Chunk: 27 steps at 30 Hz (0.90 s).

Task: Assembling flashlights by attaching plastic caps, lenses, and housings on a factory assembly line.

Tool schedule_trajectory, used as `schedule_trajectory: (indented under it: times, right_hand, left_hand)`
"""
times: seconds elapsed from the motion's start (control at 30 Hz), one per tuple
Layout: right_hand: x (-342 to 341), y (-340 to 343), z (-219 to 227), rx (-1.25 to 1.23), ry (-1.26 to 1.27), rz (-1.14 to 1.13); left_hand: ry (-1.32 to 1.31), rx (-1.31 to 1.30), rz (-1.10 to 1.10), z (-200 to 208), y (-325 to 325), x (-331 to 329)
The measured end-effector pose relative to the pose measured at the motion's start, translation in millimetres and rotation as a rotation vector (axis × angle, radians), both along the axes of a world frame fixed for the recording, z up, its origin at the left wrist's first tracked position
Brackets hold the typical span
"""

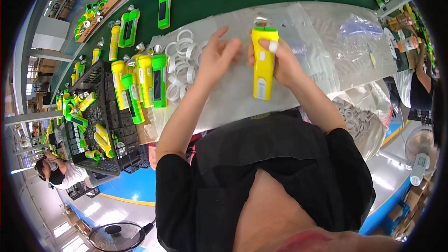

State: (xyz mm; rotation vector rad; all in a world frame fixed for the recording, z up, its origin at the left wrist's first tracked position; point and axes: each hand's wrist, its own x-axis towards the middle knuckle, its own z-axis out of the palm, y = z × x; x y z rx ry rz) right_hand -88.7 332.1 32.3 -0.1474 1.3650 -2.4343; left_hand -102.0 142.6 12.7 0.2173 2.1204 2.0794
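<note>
A yellow flashlight body [262,70] with a green rim stands upright in front of me, gripped by my right hand [283,63]. The thumb of that hand has a white wrap on it and presses on the front, near a pale switch. Just above the body's top is a small shiny reflector part [261,21], partly blurred. My left hand [218,56] hovers to the left of the body, apart from it, its fingers spread and slightly smeared. Beside it on the plastic sheeting lie several white rings [185,51].
Several yellow and green flashlight bodies [145,79] lie left of the rings. A black crate [112,126] holding more stands at the left. Clear plastic sheeting [322,56] covers the green bench [205,0]. A bag of white rings [359,121] hangs at right. Other people work at both sides.
</note>
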Motion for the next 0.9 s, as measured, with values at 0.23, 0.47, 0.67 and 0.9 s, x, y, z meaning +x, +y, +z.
schedule_trajectory:
  times: [0.23, 0.47, 0.67, 0.9]
  right_hand:
    - [59.3, -11.0, -3.0, 0.076, 0.084, 0.291]
    - [74.3, -11.9, 4.2, 0.22, 0.2, 0.323]
    - [80.7, -17.5, -7.9, 0.205, 0.13, 0.211]
    - [70.4, 4.9, -10.9, -0.006, -0.075, 0.007]
  left_hand:
    - [-0.054, 0.528, -0.065, 18.8, 34.1, 32.9]
    - [0.537, -0.287, -0.26, 43.9, -19.9, 44.8]
    - [0.939, -0.518, -0.365, 40.1, -5.2, 51.3]
    - [0.542, -0.167, -0.173, 5.0, 31.8, 32.0]
